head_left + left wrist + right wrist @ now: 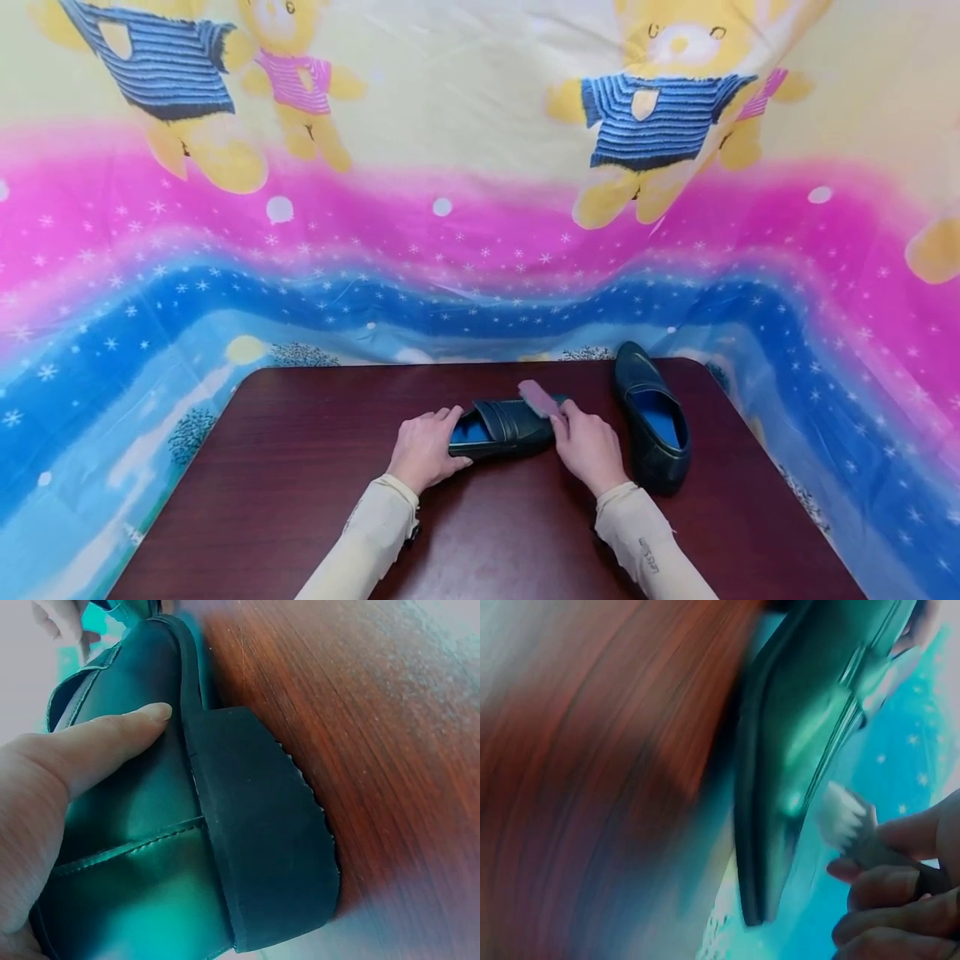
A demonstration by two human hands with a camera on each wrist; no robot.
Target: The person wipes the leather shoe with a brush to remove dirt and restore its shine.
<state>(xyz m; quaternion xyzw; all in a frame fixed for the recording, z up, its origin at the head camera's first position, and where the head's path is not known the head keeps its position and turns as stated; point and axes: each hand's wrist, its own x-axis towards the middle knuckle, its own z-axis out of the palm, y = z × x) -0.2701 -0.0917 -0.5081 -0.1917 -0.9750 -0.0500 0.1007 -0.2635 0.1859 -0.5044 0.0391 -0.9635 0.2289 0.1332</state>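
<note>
A dark leather loafer [517,423] with a blue insole lies on the table, its toe pointing right. My left hand [423,448] grips it at the heel end. The left wrist view shows the thumb [112,742] along the side of the upper, above the black heel block [262,832]. In my right hand [589,447] is a brush [536,398], held by its handle near the loafer's toe. Pale bristles [841,816] face the upper in the right wrist view; whether they touch it I cannot tell.
The matching loafer [636,367] stands to the right, beyond my right hand, toe toward the back. The dark brown wooden table [300,483] has rounded back corners. A curtain [450,242] printed with bears and snowflakes hangs around its back and sides.
</note>
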